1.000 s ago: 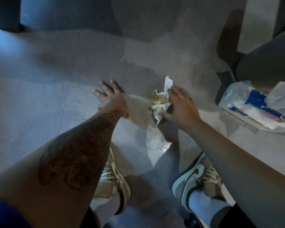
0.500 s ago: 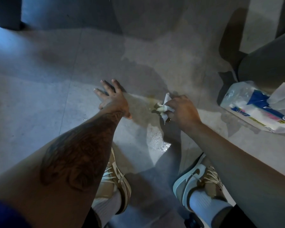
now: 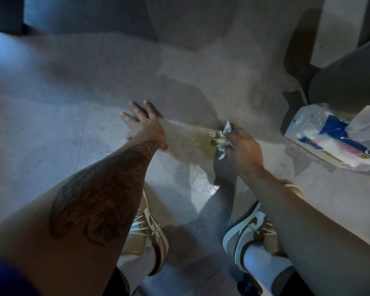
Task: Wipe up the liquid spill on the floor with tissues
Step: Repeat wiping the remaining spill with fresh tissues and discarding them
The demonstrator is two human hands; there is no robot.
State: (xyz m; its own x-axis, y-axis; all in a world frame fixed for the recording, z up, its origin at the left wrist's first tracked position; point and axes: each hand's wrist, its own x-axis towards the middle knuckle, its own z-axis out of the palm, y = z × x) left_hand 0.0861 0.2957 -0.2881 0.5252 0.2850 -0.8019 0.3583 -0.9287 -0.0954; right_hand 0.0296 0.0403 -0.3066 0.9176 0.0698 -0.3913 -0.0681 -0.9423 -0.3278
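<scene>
A yellowish liquid spill (image 3: 190,139) lies on the grey tile floor between my two hands, with a wet shiny patch (image 3: 205,184) nearer my feet. My right hand (image 3: 241,148) grips a crumpled, soaked white tissue (image 3: 221,138) and holds it down at the spill's right edge. My left hand (image 3: 144,124) rests flat on the floor at the left of the spill, fingers spread.
A plastic tissue pack (image 3: 331,137) with a sheet sticking out lies on the floor at the right. Behind it stands a dark rounded piece of furniture (image 3: 346,80). My two shoes (image 3: 150,231) (image 3: 252,227) are planted just below the wet patch.
My right hand has bunched the loose tissue into a tight wad and dragged it slightly to the right over the spill. My left hand has stayed in place.
</scene>
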